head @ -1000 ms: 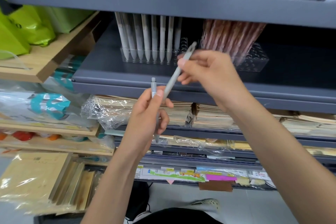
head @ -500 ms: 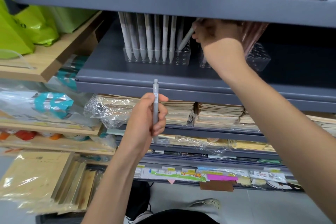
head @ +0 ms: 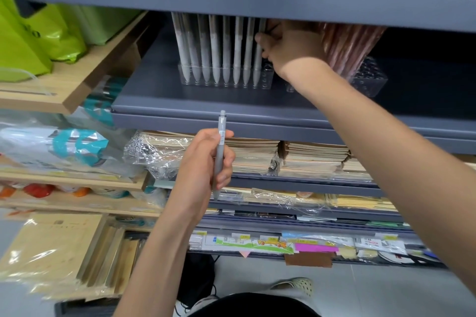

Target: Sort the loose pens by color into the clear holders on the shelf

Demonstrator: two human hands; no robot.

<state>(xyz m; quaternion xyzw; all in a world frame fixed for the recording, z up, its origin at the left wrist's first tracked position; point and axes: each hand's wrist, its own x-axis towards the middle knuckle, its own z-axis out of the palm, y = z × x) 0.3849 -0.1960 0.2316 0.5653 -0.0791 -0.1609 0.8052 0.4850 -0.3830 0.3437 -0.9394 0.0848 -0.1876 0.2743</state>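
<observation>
Since 0.5 s ago: left hand [head: 203,162] unchanged, fingers curled round the upright grey plastic click pen [head: 221,147], below the grey metal shelf [head: 180,103]. The pale grey pen [head: 256,69], tilted before, now stands upright at the right end of the row in the clear plastic holder [head: 268,80]. Right hand [head: 291,46] pinches its upper barrel.

Grey pen [head: 220,152], reddish-brown pens [head: 347,51], green bags [head: 38,33]
</observation>
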